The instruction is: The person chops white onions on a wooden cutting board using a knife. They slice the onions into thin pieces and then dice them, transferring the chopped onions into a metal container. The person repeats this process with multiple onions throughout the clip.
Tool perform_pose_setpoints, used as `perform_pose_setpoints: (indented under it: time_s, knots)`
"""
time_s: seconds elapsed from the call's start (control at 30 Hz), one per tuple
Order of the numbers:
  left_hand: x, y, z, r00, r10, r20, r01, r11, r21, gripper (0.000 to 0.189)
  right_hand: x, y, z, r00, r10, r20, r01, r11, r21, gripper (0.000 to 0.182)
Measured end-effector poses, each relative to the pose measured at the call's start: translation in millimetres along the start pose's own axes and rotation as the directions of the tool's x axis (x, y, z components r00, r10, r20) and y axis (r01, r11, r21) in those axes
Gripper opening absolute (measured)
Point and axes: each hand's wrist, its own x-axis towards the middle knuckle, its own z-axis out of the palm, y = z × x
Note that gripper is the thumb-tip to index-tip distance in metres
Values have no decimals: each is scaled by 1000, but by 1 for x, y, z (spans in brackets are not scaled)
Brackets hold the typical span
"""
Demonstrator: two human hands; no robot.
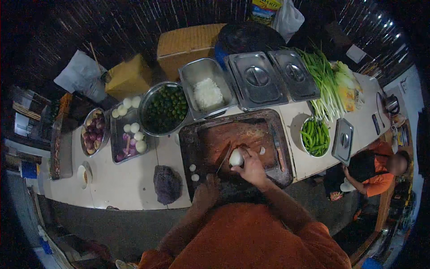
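My left hand (207, 191) is around the handle of a kitchen knife (223, 158), whose blade points away from me. In my right hand (254, 170) is a peeled white onion (236, 157), held just right of the blade. Both are over a brown cutting board (218, 134) set inside a dark, worn tray (193, 141). A small white onion piece (262, 150) lies on the board. Two more onion pieces (192, 167) rest near the tray's left side. A second knife (280, 156) lies along the right side of the tray.
Beyond the tray stand a steel pan of chopped white food (208, 94), a bowl of small green fruits (164, 107) and lidded steel pans (258, 80). Onions (137, 136) fill a tray leftward; green chillies (315, 138) and spring onions (322, 84) are rightward. A person (376, 171) is at right.
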Motion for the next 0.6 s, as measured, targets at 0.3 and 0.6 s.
perform_pose_setpoints:
  time_s: [0.3, 0.6]
  knots:
    - [12, 15, -35, 976, -18, 219, 37, 996, -86, 28, -2, 1, 2, 993, 29, 112, -32, 999, 24, 59]
    - [38, 2, 55, 988, 66, 140, -69, 997, 22, 40, -10, 25, 44, 988, 101, 115, -107, 993, 42, 58]
